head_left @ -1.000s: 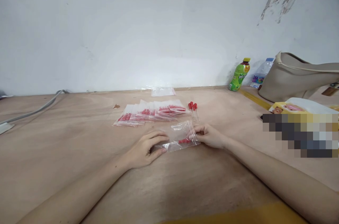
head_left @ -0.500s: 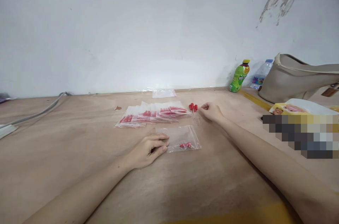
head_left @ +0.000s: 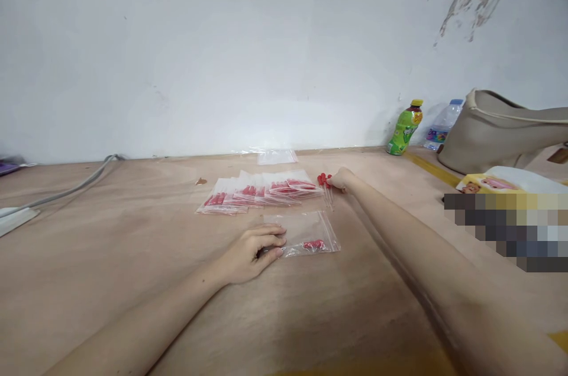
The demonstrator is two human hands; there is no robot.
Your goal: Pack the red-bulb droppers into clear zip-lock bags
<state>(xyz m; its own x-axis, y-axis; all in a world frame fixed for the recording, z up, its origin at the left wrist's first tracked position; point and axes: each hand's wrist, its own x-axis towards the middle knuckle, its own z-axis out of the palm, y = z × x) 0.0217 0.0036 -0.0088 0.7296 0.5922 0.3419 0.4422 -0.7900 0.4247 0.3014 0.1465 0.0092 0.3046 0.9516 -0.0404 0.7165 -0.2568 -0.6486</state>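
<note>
My left hand point(head_left: 254, 253) lies on the left end of a clear zip bag point(head_left: 299, 228), its fingers apart and their tips on the plastic. Inside that bag, near the zip end, are a few red LEDs point(head_left: 313, 244). Beyond it, to the right, a small bunch of loose red LEDs point(head_left: 322, 179) with long thin legs lies on the table. My right hand point(head_left: 343, 179) is at the right side of this bunch, finger and thumb closed at the head of one LED. Overlapping filled zip bags point(head_left: 260, 189) with red LEDs lie just left of the bunch.
Flat clear bags point(head_left: 277, 157) lie by the wall. At the right are a green bottle point(head_left: 404, 130), a clear bottle point(head_left: 441, 127), a beige bag point(head_left: 492, 133) and a yellow-white packet point(head_left: 497, 182). A grey cable point(head_left: 84, 179) runs along the left of the brown tabletop point(head_left: 110, 269).
My right hand has moved slightly left onto the loose LEDs and closed at one. My left hand stays on the zip bag. The view has shifted slightly.
</note>
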